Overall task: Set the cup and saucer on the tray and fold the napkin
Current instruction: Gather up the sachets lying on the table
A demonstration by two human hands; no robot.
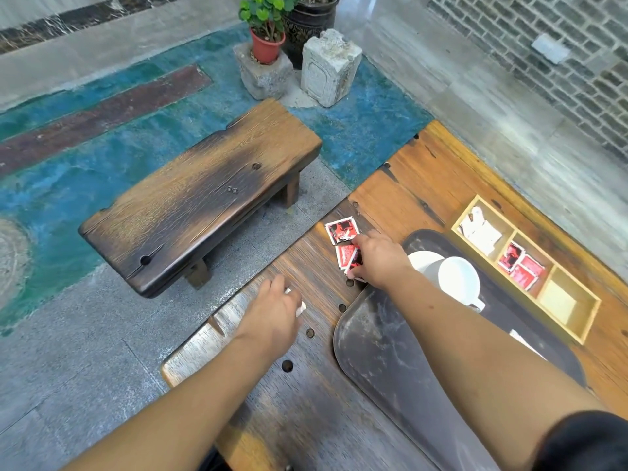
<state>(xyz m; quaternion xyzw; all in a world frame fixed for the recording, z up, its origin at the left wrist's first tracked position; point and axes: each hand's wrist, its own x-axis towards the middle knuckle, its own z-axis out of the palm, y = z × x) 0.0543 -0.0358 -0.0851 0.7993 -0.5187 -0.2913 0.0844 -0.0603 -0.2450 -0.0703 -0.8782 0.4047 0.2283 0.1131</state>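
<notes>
A white cup (459, 277) stands on a white saucer (423, 260) at the far end of a dark tray (377, 348) on the wooden table. My right hand (380, 258) reaches past the tray's corner and pinches a red packet (355, 261) among loose red packets (341, 230) on the table. My left hand (275, 307) rests on the table's left part, fingers curled over a small white piece (300, 309). A white bit, perhaps the napkin (525, 343), peeks out behind my right forearm; most of it is hidden.
A wooden organiser box (577, 329) beside the tray holds white sachets (481, 231) and red packets (520, 268). A dark wooden bench (204, 198) stands left of the table. Potted plants (266, 28) and stone blocks (328, 68) sit beyond on the floor.
</notes>
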